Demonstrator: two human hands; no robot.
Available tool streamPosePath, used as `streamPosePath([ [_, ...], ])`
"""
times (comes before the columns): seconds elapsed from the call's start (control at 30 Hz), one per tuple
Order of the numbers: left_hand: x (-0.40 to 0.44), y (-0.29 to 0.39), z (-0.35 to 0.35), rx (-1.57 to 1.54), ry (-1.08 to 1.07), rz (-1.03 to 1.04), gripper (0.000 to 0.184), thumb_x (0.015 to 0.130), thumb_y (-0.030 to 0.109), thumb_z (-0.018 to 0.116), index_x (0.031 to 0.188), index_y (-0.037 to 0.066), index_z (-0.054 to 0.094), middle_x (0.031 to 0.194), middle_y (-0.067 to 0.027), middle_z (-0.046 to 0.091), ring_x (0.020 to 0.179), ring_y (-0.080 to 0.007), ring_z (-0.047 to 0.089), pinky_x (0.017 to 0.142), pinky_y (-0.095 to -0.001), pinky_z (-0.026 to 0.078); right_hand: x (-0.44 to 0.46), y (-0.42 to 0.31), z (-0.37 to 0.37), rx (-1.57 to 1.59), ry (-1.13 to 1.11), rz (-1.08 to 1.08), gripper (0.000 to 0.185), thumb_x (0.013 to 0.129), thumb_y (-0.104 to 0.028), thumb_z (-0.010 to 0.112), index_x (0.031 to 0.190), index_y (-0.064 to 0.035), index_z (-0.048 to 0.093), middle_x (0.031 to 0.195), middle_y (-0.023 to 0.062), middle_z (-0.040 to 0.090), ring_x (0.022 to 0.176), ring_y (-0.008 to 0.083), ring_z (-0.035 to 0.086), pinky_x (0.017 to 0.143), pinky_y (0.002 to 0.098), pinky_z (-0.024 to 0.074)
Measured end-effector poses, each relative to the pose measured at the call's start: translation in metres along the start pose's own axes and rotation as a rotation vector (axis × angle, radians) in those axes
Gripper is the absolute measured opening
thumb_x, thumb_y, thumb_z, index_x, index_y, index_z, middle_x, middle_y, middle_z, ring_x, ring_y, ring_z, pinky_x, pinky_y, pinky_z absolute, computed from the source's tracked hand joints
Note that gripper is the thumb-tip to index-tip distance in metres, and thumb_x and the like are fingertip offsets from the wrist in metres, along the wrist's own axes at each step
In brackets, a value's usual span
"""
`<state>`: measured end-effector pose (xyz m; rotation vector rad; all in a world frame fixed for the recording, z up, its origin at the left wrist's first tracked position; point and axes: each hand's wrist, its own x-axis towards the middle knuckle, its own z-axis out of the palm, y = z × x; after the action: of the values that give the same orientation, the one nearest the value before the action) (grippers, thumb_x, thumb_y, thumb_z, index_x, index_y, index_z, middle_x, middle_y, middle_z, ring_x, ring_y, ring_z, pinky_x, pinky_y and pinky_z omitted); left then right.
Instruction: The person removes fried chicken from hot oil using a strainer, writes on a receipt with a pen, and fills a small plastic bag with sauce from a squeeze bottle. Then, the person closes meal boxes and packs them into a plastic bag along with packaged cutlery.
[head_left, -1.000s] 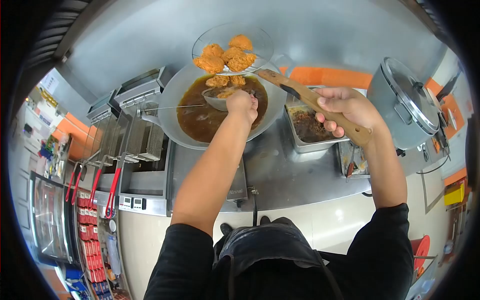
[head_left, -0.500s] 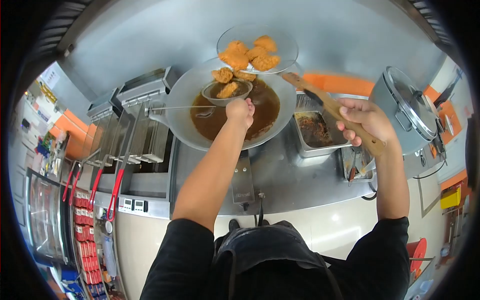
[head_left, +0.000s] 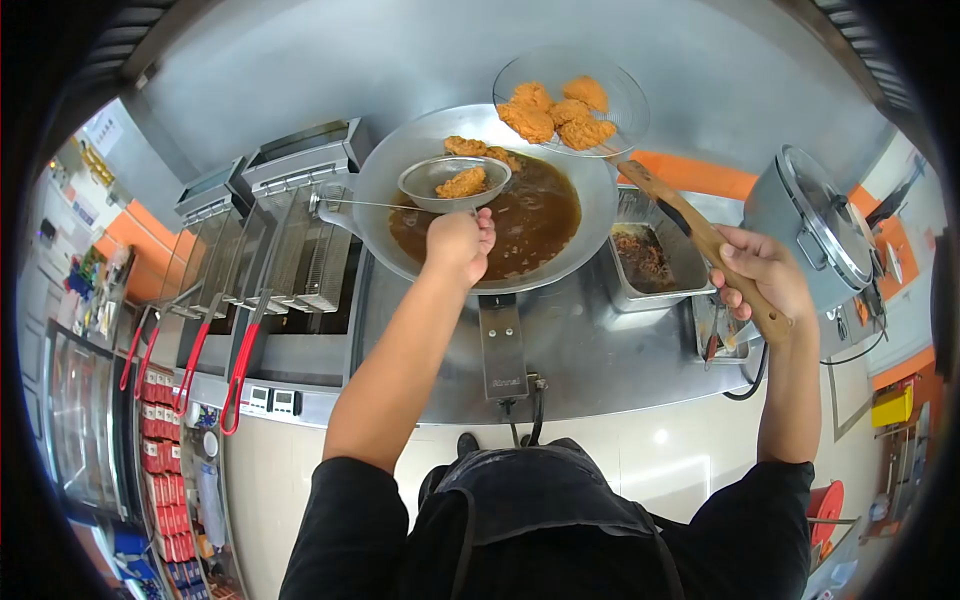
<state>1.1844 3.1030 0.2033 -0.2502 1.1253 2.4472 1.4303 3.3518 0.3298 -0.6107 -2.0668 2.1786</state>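
Note:
My left hand (head_left: 460, 246) is closed at the near side of a small metal strainer (head_left: 490, 188), apparently on its handle. One piece of fried chicken (head_left: 462, 183) lies in the strainer, above the brown oil (head_left: 525, 225) in a wide wok (head_left: 375, 190). More fried pieces (head_left: 480, 150) show behind the strainer at the wok's far side. In my right hand (head_left: 762, 270) is the wooden handle of a large wire skimmer (head_left: 700, 232). Its round mesh sits beyond the wok's far right rim, carrying several fried chicken pieces (head_left: 560, 113).
A thermometer-like rod (head_left: 370, 203) crosses the wok's left rim. Fryer baskets (head_left: 290, 255) with red handles stand left. A metal pan of dark crumbs (head_left: 640, 255) sits right of the wok, with a large lidded pot (head_left: 805, 225) beyond it.
The strainer has risen and shows more of its rim, with the chicken piece inside. My left hand has shifted slightly left in view; the loaded skimmer and right hand have moved right.

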Motion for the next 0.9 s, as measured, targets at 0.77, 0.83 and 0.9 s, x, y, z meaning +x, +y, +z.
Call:
streamPosePath([
  [0.77, -0.005, 0.099, 0.069, 2.353, -0.28, 0.691, 0.026, 0.09, 0.013, 0.048, 0.093, -0.009, 0.064, 0.095, -0.0325, 0.064, 0.092, -0.0449, 0.064, 0.08, -0.0477, 0.051, -0.001, 0.035, 0.044, -0.032, -0.243, 0.119, 0.026, 0.097, -0.014, 0.052, 0.119, 0.0005, 0.056, 0.078, 0.0066, 0.058, 0.059, 0.0109, 0.056, 0.047, 0.0241, 0.0466],
  [0.83, -0.006, 0.099, 0.065, 2.312, -0.273, 0.727, 0.027, 0.089, 0.012, 0.048, 0.091, -0.009, 0.064, 0.096, -0.0332, 0.063, 0.092, -0.0452, 0.064, 0.08, -0.048, 0.051, -0.001, 0.037, 0.044, -0.02, -0.252, 0.136, 0.028, 0.097, -0.014, 0.052, 0.12, 0.0006, 0.055, 0.079, 0.0069, 0.058, 0.059, 0.0113, 0.056, 0.048, 0.0249, 0.047],
  [0.9, -0.008, 0.108, 0.061, 2.264, -0.255, 0.764, 0.027, 0.087, 0.012, 0.048, 0.089, -0.009, 0.065, 0.098, -0.0338, 0.063, 0.092, -0.0455, 0.064, 0.08, -0.0483, 0.051, -0.002, 0.038, 0.045, -0.029, -0.245, 0.145, 0.032, 0.097, -0.014, 0.053, 0.125, 0.001, 0.054, 0.08, 0.007, 0.058, 0.058, 0.0112, 0.056, 0.047, 0.0241, 0.0467],
])
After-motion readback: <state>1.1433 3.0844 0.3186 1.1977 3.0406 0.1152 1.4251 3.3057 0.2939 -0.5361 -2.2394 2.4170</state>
